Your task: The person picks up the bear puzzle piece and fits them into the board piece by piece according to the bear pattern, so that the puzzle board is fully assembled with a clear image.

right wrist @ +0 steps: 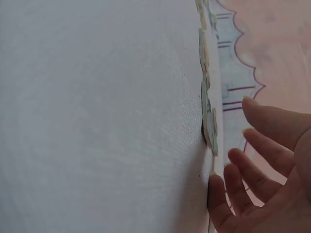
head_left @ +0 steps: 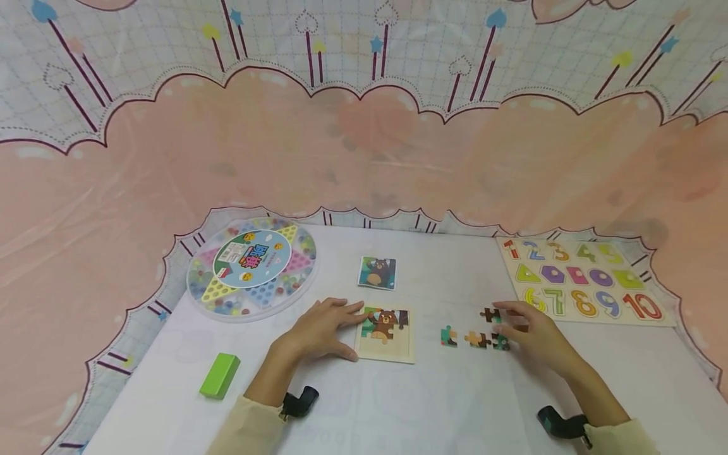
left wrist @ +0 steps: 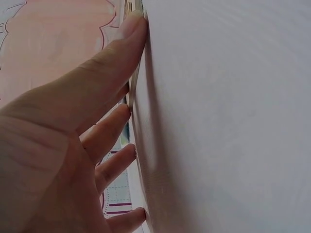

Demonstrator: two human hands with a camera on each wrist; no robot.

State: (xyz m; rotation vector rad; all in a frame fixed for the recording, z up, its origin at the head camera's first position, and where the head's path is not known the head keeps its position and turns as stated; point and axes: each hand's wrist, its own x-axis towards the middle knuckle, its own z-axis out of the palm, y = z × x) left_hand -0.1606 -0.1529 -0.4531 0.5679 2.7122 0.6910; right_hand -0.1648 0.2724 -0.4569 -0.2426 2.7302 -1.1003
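A small wooden puzzle tray [head_left: 383, 352] with a partly assembled bear picture lies in the middle of the table. My left hand [head_left: 322, 328] steadies it at its left side, thumb at the lower left corner and fingers spread along the upper left. In the left wrist view the thumb [left wrist: 131, 34] touches the tray's edge. Several loose jigsaw pieces [head_left: 478, 339] lie to the right of the tray. My right hand [head_left: 534, 335] hovers beside them, thumb and fingers apart. The right wrist view shows nothing between those fingers, with the pieces [right wrist: 206, 116] just beyond.
Behind the tray lies a square bear picture card [head_left: 378, 273]. A round Chinese checkers set [head_left: 250, 268] sits at the back left, a green block [head_left: 220, 376] at the front left. A number and shape board [head_left: 586, 281] lies at the back right.
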